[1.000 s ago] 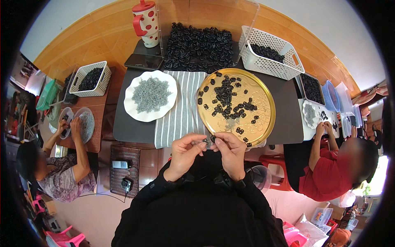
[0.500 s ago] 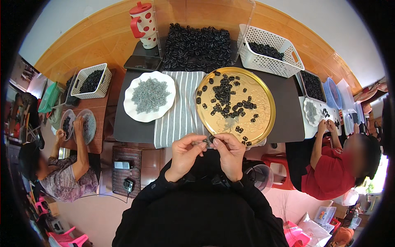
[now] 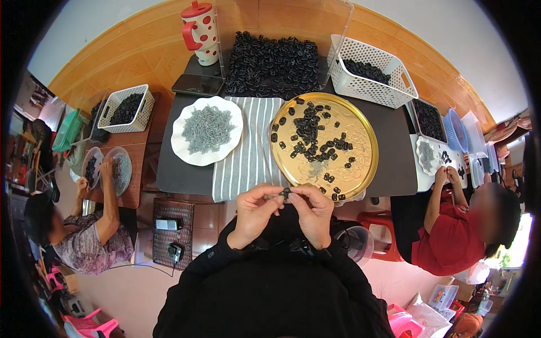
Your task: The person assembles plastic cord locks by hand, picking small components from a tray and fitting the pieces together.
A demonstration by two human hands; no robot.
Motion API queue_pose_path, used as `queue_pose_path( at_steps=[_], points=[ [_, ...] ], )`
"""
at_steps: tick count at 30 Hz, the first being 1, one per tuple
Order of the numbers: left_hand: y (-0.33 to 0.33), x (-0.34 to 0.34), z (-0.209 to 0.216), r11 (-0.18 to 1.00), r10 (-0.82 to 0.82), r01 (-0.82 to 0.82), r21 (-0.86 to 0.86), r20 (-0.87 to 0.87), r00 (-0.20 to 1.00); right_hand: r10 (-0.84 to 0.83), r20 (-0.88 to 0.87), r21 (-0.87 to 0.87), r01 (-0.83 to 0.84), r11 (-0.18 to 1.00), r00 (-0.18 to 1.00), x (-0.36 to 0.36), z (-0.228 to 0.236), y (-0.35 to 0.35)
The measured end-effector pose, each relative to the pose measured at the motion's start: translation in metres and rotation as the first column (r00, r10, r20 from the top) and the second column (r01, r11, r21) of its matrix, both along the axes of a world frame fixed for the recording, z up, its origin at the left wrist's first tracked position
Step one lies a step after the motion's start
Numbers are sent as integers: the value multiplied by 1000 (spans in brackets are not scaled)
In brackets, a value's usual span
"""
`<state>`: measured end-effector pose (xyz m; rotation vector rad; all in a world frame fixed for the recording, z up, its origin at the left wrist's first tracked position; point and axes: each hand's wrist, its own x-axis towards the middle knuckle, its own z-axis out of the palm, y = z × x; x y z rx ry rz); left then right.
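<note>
In front of my chest, just off the table's near edge, both hands meet at the fingertips. My right hand (image 3: 313,213) pinches a small black oval plastic part (image 3: 285,193) between thumb and forefinger. My left hand (image 3: 252,213) is closed in a pinch against that part's left side; a small grey screw-like piece seems to be in its fingers, mostly hidden. Beyond my right hand, a round gold tray (image 3: 360,151) carries many loose black parts and a little heap of grey pieces. A white scalloped plate (image 3: 179,147) at the left holds a pile of similar grey pieces.
A striped cloth (image 3: 243,160) lies between plate and tray. Behind are a clear bin of black parts (image 3: 270,65), a white basket (image 3: 375,89), a dotted tumbler (image 3: 201,35) and a dark phone (image 3: 197,85). Co-workers sit left (image 3: 93,242) and right (image 3: 451,236).
My fingertips have come together: the black part has shifted slightly left and down, against my left fingers. The head view has moved slightly.
</note>
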<state>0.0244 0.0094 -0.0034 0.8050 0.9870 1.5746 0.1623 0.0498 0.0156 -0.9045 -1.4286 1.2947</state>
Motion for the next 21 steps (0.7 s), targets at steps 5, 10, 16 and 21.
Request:
queue_pose_path(
  at_steps=[5, 10, 16, 21],
  points=[
    [0, 0, 1, 1000, -21, 21, -20, 44, 999, -12, -85, -82, 5, 997, 996, -1, -9, -3],
    [2, -5, -1, 994, -101, 103, -22, 72, 992, 11, -199, -198, -52, 979, 980, 2, -11, -2],
    [2, -5, -3, 990, -140, 142, -16, 62, 988, 38, -242, -214, -91, 973, 970, 4, -14, -3],
    [1, -4, -4, 985, -173, 173, 15, -19, 985, 34, -261, -154, -76, 985, 965, 3, -15, -5]
  ],
)
